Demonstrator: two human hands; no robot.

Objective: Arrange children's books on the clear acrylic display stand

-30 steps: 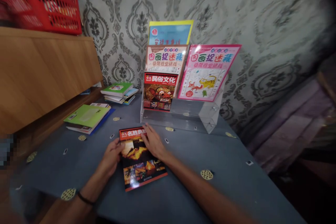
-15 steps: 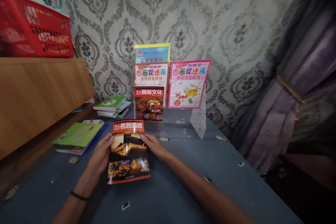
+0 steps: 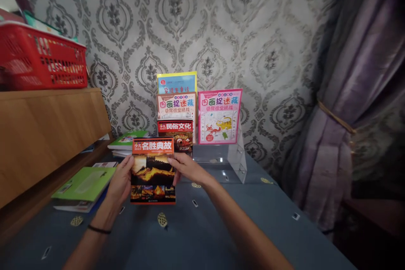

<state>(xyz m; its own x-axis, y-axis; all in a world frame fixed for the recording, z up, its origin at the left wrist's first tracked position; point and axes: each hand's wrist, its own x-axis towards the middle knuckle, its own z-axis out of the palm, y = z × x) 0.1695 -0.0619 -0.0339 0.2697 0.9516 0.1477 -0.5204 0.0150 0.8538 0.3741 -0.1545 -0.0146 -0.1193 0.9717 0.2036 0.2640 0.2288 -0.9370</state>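
Observation:
Between my two hands is a book point(image 3: 153, 173) with an orange-red title band and a picture of a wall lit gold. My left hand point(image 3: 122, 179) grips its left edge, and my right hand point(image 3: 188, 166) its right edge; both are closed on it. The book stands nearly upright, its cover facing me. Just behind it, a clear display stand point(image 3: 237, 158) bears a red-and-black mask book point(image 3: 183, 139), partly hidden by the held one. In higher tiers are a beige puzzle book point(image 3: 175, 105) and a blue book with yellow edging point(image 3: 177, 82). To their right stands a pink puzzle book point(image 3: 220, 118).
Left of my hands lies a green book pile point(image 3: 85, 183), with another stack point(image 3: 126, 139) behind. A wooden cabinet point(image 3: 57, 122) carries a red basket point(image 3: 44, 55). A purple curtain point(image 3: 335, 135) hangs right of the blue-covered table point(image 3: 240, 223), against a patterned wall.
The held book has tilted more upright and now overlaps the mask book in the stand. Both hands keep their hold. My view has tipped upward and slightly to the right.

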